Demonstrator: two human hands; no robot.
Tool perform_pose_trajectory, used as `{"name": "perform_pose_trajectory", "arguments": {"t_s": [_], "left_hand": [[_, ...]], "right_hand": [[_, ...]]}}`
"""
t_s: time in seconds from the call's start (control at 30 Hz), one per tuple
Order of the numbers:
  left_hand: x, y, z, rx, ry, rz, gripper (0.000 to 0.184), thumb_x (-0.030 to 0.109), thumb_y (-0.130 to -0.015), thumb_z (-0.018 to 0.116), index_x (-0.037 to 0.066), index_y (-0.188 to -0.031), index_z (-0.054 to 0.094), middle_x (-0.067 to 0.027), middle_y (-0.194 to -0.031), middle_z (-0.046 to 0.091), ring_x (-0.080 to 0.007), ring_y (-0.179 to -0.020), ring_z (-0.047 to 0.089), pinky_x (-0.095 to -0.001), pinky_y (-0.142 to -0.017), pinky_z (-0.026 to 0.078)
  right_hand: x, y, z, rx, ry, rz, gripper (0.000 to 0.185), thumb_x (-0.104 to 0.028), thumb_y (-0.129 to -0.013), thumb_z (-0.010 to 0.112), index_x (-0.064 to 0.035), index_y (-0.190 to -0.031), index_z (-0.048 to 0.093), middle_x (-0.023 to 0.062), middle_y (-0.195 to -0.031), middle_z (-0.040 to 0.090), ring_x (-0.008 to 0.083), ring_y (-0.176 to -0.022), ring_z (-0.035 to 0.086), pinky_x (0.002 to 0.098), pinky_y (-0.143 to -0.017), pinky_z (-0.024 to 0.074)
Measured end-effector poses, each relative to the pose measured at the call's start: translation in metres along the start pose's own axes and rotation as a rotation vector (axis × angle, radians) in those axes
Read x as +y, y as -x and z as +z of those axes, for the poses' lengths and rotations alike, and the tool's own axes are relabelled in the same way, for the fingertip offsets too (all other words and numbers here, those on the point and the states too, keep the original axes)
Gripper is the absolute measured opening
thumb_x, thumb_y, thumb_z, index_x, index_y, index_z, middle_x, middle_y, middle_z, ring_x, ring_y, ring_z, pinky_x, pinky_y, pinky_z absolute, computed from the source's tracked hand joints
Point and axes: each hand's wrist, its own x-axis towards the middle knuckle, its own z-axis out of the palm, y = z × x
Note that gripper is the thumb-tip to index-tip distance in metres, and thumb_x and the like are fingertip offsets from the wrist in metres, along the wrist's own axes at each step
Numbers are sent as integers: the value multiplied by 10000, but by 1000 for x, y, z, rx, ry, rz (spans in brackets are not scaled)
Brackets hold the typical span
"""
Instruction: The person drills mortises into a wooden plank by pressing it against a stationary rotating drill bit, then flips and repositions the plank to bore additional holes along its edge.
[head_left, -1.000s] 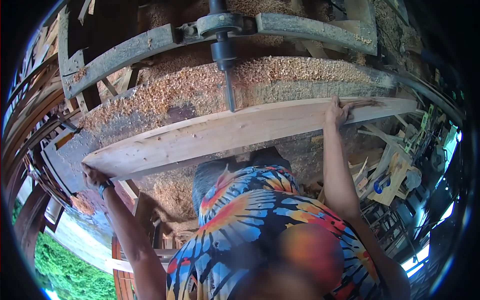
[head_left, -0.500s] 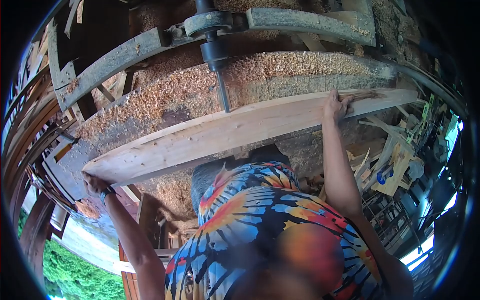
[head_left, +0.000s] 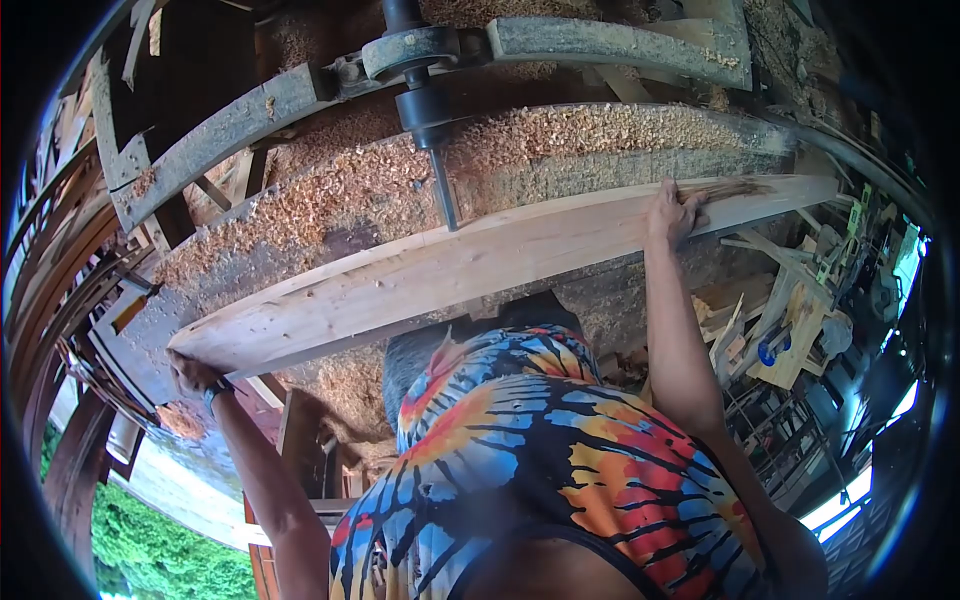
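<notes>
A long pale wooden board (head_left: 480, 255) lies across the worktable, its far edge curved in the wide view. My left hand (head_left: 193, 374), with a dark band at the wrist, grips the board's left end. Farther right, my right hand (head_left: 674, 213) is closed over the board, fingers at its far edge near a dark brown patch. A metal bit (head_left: 443, 190) points down from a black chuck (head_left: 424, 115) at the board's far edge, near the middle. Whether the bit touches the wood I cannot tell.
Wood shavings (head_left: 350, 185) lie thickly along the table beyond the board. Grey curved beams (head_left: 620, 42) cross behind the spindle. Stacked wood strips stand at the left; scrap wood (head_left: 790, 340) and a blue round item (head_left: 772, 350) are at the right.
The view has shifted slightly, and the bit appears a little farther left and lower. Both hands keep their hold on the board, which shows hardly any movement.
</notes>
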Motion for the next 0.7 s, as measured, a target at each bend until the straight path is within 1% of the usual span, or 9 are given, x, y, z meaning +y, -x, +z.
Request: {"name": "perform_pose_trajectory", "arguments": {"t_s": [0.07,0.17,0.3,0.4,0.43,0.53,0.57,0.6,0.7], "left_hand": [[27,20,4,44,1,2,535,-26,-1085,323,-5,-1610,425,-143,-1607,536,-238,-1440,557,-298,-1236,397],[29,22,3,72,-93,31,524,-3,-1083,353,9,-1596,458,-147,-1550,597,-241,-1331,648,-299,-1156,484],[41,28,9,131,93,-59,497,55,-1084,396,11,-1568,501,-142,-1532,616,-245,-1224,713,-297,-1079,542],[17,18,5,174,-514,242,496,71,-1078,418,9,-1561,510,-113,-1570,586,-251,-1163,739,-339,-1021,586],[-37,-34,-5,206,-615,214,517,73,-1059,471,66,-1575,506,-176,-1463,659,-308,-1172,716,-378,-993,593],[-67,-34,2,120,-5,37,509,171,-1103,391,35,-1586,477,-152,-1533,590,-264,-1323,590,-371,-1134,421],[-70,-36,4,89,198,-18,516,204,-1117,364,25,-1589,468,-145,-1556,567,-250,-1374,548,-368,-1181,364],[-72,-38,6,57,403,-72,526,237,-1132,337,14,-1593,458,-137,-1579,544,-235,-1425,507,-366,-1227,307],[6,0,23,299,354,-110,455,297,-1096,485,-6,-1412,608,-141,-1356,664,-235,-1171,611,-343,-1081,433]], "right_hand": [[4,-5,4,-6,24,-13,1005,-574,-963,535,3,-1692,155,462,-1638,168,548,-1533,285,503,-1206,392],[18,-19,14,10,48,-41,1011,-579,-956,554,5,-1688,174,453,-1632,170,541,-1522,307,497,-1198,400],[10,-12,11,40,-47,-7,1008,-584,-948,578,12,-1678,219,444,-1612,203,530,-1499,343,485,-1173,424],[10,-13,12,48,-71,-24,999,-581,-953,587,16,-1673,237,440,-1601,222,525,-1478,373,488,-1151,449],[8,-11,11,49,-75,-22,996,-580,-955,587,16,-1673,238,442,-1599,225,523,-1474,380,492,-1147,454],[-2,-5,8,57,-84,3,991,-577,-962,585,16,-1674,232,455,-1594,233,517,-1467,396,504,-1140,466],[-1,-9,16,105,-116,43,843,-583,-1018,555,-50,-1646,378,359,-1643,278,481,-1445,387,487,-1187,407],[11,-20,24,103,-39,-40,759,-559,-1039,526,-83,-1621,428,355,-1650,278,494,-1441,381,489,-1194,397],[36,-46,39,100,148,-212,557,-490,-1097,441,-174,-1538,564,347,-1666,275,533,-1440,354,491,-1211,368]]}}
